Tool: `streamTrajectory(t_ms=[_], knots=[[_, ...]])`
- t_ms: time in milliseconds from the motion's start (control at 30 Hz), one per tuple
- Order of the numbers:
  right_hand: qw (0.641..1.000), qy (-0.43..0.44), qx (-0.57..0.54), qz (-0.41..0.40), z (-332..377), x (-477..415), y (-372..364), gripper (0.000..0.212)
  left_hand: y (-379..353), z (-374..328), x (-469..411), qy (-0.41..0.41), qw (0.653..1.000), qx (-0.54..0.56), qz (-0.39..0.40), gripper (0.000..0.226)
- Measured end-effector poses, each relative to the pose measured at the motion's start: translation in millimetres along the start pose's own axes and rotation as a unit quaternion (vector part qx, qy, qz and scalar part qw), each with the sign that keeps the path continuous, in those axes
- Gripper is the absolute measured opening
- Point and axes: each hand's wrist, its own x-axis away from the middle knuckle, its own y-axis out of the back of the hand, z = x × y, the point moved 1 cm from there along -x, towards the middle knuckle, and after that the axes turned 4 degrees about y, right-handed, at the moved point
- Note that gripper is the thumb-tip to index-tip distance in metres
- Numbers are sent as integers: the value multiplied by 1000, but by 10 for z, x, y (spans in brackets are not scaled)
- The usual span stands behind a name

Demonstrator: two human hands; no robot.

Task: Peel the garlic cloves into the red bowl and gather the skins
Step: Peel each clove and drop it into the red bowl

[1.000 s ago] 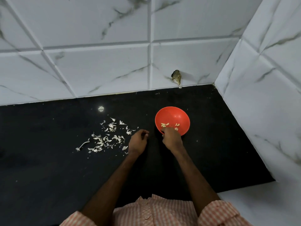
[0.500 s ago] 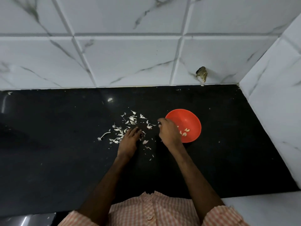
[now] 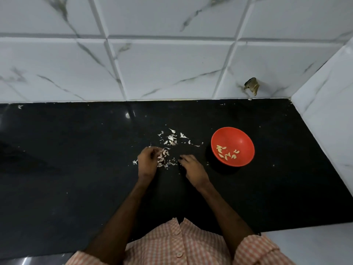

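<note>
The red bowl (image 3: 241,135) stands on the black counter (image 3: 76,169) and holds several peeled garlic cloves (image 3: 227,152). White garlic skins lie to its left in two patches: a loose far patch (image 3: 172,138) and a denser near patch (image 3: 163,160). My left hand (image 3: 146,163) rests on the counter against the left side of the near patch, fingers cupped toward the skins. On the patch's right side, the fingertips of my right hand (image 3: 193,170) touch the counter. The near skins lie between the two hands.
Marble-look tiled walls close off the back and the right side of the counter. A chipped hole (image 3: 252,86) shows low in the back wall. A few stray skin bits lie near the wall line (image 3: 20,106). A white surface (image 3: 309,243) adjoins the counter at the lower right.
My right hand has left the bowl and moved left and down to the skins. My left hand now cups the pile's left edge. The skins between the hands are bunched closer.
</note>
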Motion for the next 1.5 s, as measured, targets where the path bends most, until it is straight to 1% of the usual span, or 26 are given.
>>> streamTrajectory(t_ms=[67, 133, 233, 267, 333, 400, 467, 500, 567, 633, 700, 767, 833, 867, 933, 1033, 1133, 1200, 1267, 1367, 1433, 1500], knots=[[999, -25, -9, -47, -13, -39, 54, 42, 116, 18, -28, 19, 999, 29, -29, 18], [994, -64, -27, -86, 16, -120, 94, 39, 243, 52, -69, 39, 997, 50, -35, 23], [988, -74, -52, -127, 125, -266, 117, 29, 385, 188, -122, 61, 997, 31, -37, 21], [989, -68, -49, -126, 182, -323, 102, 32, 422, 259, -137, 63, 997, 21, -38, 20], [993, -43, -35, -108, 317, -423, 55, 52, 485, 342, -142, 64, 997, 1, -39, 19], [997, 8, -31, -75, 473, -475, 15, 67, 538, 355, -135, 67, 997, -7, -47, 17], [998, 61, -10, -31, 579, -477, -54, 71, 606, 346, -114, 66, 997, -3, -50, 17], [997, 70, 5, -17, 582, -461, -89, 71, 639, 351, -103, 58, 997, -6, -49, 18], [998, 53, 14, -29, 501, -423, -138, 62, 675, 401, -79, 56, 997, -9, -43, 22], [998, 19, -2, -59, 405, -410, -161, 45, 705, 458, -36, 78, 997, -6, -27, 24], [996, -11, -15, -86, 359, -407, -148, 35, 707, 502, 6, 80, 996, -20, -16, 23], [991, -40, -58, -112, 350, -402, -139, 28, 704, 518, 28, 69, 996, -62, 7, 19], [979, -75, -125, -141, 342, -378, -116, 19, 691, 531, 47, 46, 989, -134, 34, 19], [973, -87, -150, -154, 327, -371, -102, 15, 685, 537, 59, 34, 983, -171, 49, 21], [967, -99, -166, -168, 304, -367, -70, 12, 673, 525, 83, 15, 973, -219, 67, 29], [969, -90, -150, -177, 308, -387, -24, 10, 650, 452, 102, 3, 969, -238, 66, 32], [980, -53, -117, -155, 363, -404, 11, 18, 628, 387, 103, 14, 969, -238, 61, 26], [990, -10, -74, -119, 434, -430, 13, 23, 603, 352, 105, 24, 972, -229, 46, 19], [996, 27, -30, -79, 516, -465, -33, 24, 564, 307, 119, 36, 973, -223, 37, 18], [999, 35, 7, -25, 593, -485, -112, 28, 509, 242, 142, 55, 973, -220, 28, 24], [999, 29, 19, -21, 579, -481, -127, 26, 471, 206, 154, 43, 973, -227, 24, 24], [999, 18, 11, -35, 530, -489, -113, 21, 425, 171, 158, 32, 973, -228, 25, 23]])
